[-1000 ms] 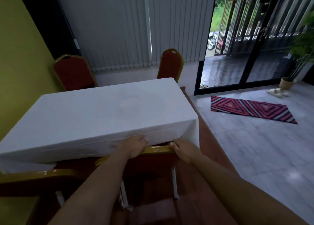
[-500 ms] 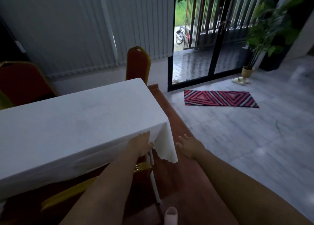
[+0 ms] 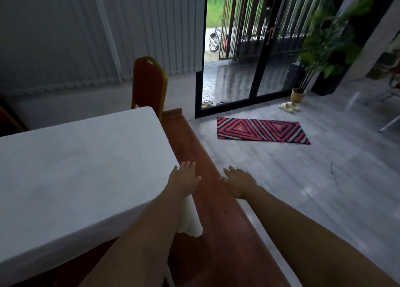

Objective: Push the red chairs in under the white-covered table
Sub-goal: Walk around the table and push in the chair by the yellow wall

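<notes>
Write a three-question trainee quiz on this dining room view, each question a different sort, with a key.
1. True or false: the left hand is gripping a chair back.
2. Multiple choice: the striped mat lies (A) on the white-covered table, (B) on the floor by the glass door, (C) under the red chair.
3. Fill in: the red chair at the table's far end stands ____ and its back rises above the tabletop.

Key: 1 false, both it and the right hand are open and hold nothing; 2 B; 3 upright.
</notes>
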The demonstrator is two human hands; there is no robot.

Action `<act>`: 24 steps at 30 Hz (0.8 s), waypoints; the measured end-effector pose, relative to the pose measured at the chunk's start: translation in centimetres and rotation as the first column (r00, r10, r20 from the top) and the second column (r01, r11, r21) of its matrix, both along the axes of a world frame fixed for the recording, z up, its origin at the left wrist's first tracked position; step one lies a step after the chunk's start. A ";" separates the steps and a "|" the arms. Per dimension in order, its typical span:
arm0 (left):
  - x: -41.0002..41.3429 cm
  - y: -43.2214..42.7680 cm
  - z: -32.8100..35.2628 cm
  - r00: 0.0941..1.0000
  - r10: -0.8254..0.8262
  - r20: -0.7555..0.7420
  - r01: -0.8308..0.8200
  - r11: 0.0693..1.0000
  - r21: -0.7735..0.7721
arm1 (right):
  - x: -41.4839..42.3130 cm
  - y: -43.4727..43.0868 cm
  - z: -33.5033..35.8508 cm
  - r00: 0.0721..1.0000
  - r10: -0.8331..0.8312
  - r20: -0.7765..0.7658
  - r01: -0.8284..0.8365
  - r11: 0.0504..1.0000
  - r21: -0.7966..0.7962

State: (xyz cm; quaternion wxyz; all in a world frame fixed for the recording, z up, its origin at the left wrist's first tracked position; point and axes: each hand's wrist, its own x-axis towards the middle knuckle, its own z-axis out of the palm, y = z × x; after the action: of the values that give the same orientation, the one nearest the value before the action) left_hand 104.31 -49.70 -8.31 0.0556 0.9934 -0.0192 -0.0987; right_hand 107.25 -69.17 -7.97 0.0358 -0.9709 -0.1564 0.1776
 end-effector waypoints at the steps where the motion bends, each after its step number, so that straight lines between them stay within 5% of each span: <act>1: 0.9 -0.5 -0.1 1.000 -0.004 -0.010 0.004 1.000 0.000 | 0.9 -0.2 -0.1 1.000 0.001 -0.004 -0.001 1.000 0.001; 24: 28.5 -10.6 1.1 0.981 0.184 -0.055 -0.187 0.982 -0.041 | 33.6 -10.2 0.6 0.991 0.128 -0.029 -0.129 0.990 -0.058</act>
State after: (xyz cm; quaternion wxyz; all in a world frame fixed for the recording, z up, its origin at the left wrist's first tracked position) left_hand 132.83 -60.26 -7.26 0.0881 0.9864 0.0726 -0.1181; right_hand 140.86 -79.41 -7.36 -0.0026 -0.9572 -0.2128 0.1963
